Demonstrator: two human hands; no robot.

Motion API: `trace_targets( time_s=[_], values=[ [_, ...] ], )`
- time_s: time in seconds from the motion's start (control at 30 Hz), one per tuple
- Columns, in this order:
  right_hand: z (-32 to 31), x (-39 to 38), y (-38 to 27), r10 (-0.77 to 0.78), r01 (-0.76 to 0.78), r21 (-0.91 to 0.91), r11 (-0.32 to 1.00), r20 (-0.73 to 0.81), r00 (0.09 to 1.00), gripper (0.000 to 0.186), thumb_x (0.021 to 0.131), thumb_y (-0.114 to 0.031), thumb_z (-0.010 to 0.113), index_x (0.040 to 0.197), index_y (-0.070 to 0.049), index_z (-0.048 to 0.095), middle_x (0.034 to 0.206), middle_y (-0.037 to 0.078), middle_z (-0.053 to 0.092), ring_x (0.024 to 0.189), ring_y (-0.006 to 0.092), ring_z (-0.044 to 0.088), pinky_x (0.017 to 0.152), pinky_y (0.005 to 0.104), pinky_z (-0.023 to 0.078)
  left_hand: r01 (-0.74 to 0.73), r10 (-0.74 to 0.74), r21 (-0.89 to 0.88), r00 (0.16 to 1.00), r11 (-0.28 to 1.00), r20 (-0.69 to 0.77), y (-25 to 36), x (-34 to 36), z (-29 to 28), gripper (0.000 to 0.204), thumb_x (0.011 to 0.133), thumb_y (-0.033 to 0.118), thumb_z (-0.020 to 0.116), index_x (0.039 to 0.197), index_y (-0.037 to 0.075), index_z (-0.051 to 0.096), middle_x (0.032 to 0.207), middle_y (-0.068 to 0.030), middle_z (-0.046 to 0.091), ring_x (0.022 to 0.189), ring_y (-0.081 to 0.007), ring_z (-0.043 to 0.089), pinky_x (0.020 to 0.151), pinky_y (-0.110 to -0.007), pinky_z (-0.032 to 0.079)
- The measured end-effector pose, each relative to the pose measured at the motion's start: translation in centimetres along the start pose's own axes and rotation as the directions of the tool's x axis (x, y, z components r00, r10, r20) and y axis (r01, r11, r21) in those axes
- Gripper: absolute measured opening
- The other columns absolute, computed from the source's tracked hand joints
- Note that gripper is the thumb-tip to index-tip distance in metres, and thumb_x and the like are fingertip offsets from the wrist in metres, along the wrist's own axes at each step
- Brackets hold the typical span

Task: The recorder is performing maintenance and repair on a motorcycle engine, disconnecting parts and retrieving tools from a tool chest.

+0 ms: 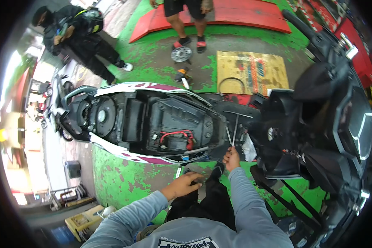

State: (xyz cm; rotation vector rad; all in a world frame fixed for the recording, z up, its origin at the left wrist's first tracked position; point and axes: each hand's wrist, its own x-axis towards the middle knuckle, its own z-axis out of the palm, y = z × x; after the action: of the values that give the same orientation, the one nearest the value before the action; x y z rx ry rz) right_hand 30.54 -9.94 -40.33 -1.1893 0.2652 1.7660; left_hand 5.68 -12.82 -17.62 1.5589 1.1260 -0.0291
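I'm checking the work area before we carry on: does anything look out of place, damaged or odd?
Yes: the green floor paint is flaked in patches, so it looks damaged. Red wiring lies exposed in the open storage bay of the scooter, with no seat above. Crumpled white material near the right hand looks like litter.

I see white daylight glaring left of the long scooter with white-and-maroon side panels (135, 118), bleaching detail; around it, the peeling green-painted floor (124, 177) looks bright. Outer edges bend into black.
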Motion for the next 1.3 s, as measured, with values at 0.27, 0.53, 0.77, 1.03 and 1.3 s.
trace_targets(
  time_s=[0.27, 0.53, 0.77, 1.03, 1.3],
  values=[
    [-1.9, 4.8, 4.1, 0.004, -0.054, -0.318, 0.947, -0.156, 0.988, 0.039, 0.106, -0.050, 0.045, 0.117, -0.015, 0.058, 0.066, -0.003, 0.046, 0.051, 0.0117, 0.041, 0.049, 0.0345, 0.045, 0.052, -0.226, -0.300, 0.779, 0.953, -0.584, -0.9, -8.6, -3.7, 0.021, 0.089, 0.009, 0.069, 0.109, 0.002, 0.071, 0.093, -0.0094, 0.073, 0.080, -0.0157, 0.068, 0.075, -0.032, 0.053],
    [-2.8, 3.4, 3.8, -0.049, -0.211, -0.687, 0.696, -0.339, 0.940, 0.038, 0.097, -0.037, 0.063, 0.122, -0.009, 0.056, 0.098, 0.006, 0.060, 0.083, 0.0158, 0.057, 0.073, 0.0351, 0.049, 0.036, -0.237, -0.253, 0.498, 0.967, -0.834, -2.4, -12.8, -8.1, 0.014, 0.091, 0.007, 0.067, 0.103, -0.001, 0.070, 0.086, -0.0094, 0.072, 0.078, -0.0158, 0.068, 0.073, -0.030, 0.053],
    [7.4, -7.3, -3.0, -0.701, 0.546, -0.586, 0.598, -0.052, 0.712, 0.022, 0.101, -0.022, 0.056, 0.112, -0.003, 0.057, 0.095, 0.001, 0.056, 0.084, 0.0127, 0.053, 0.073, 0.0285, 0.045, -0.017, -0.145, -0.156, 0.278, 0.988, -0.949, -3.5, -15.2, -11.0, 0.020, 0.094, 0.003, 0.064, 0.114, 0.000, 0.066, 0.090, -0.0070, 0.070, 0.081, -0.0147, 0.065, 0.077, -0.029, 0.052],
    [29.4, -14.6, -5.7, -0.026, 0.737, -0.581, -0.347, 0.791, 0.611, 0.021, 0.092, -0.020, 0.067, 0.097, 0.000, 0.070, 0.099, 0.018, 0.069, 0.088, 0.0323, 0.068, 0.077, 0.0428, 0.053, -0.082, -0.165, -0.181, 0.166, 0.980, -0.972, -7.1, -17.0, -13.0, 0.030, 0.092, 0.000, 0.063, 0.122, 0.003, 0.062, 0.103, -0.0083, 0.067, 0.094, -0.0164, 0.064, 0.080, -0.031, 0.052],
    [30.6, -4.4, 1.2, 0.187, 0.371, -0.326, -0.870, 0.478, 0.858, 0.031, 0.087, -0.022, 0.067, 0.108, 0.000, 0.069, 0.116, 0.020, 0.069, 0.110, 0.0367, 0.067, 0.097, 0.0463, 0.053, -0.172, -0.121, -0.159, 0.215, 0.972, -0.969, -9.0, -20.0, -17.3, 0.035, 0.089, -0.004, 0.062, 0.123, 0.003, 0.061, 0.108, -0.0107, 0.065, 0.098, -0.0196, 0.064, 0.080, -0.032, 0.052]
  ],
)
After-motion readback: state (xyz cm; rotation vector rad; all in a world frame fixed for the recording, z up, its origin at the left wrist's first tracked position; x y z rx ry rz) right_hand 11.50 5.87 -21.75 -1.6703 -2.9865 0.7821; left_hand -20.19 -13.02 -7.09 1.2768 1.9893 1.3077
